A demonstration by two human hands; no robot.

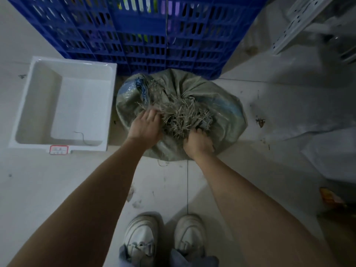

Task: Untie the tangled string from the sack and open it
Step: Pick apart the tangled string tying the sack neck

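The sack (pixel 221 120), a grey-green woven bag with blue patches, stands on the tiled floor (pixel 163 189) against the stacked blue crates (pixel 134 35), just beside a white plastic tub (pixel 25 105). Its mouth is gathered at the top under a dense mat of frayed, pale string (pixel 181 116).

The person leans over it with both arms down. The left hand (pixel 145 128) rests on the left side of the tangle with its fingers pushed into the strands; whether they pinch one strand or only part the mass cannot be told. The right hand (pixel 198 143) is closed, gripping a bunch of string and sack fabric at the near right edge of the knot.

The untying seems to be at an early stage, since the mouth looks gathered shut and no clear free end shows. The main risk is pulling on the wrong strand: a tug on a loop rather than a loose end would likely tighten the knot. The frayed fibres may also snap under force and leave the binding in place. A hard pull from the right hand could tip the sack toward the shoes (pixel 142 237) or tear the woven fabric.
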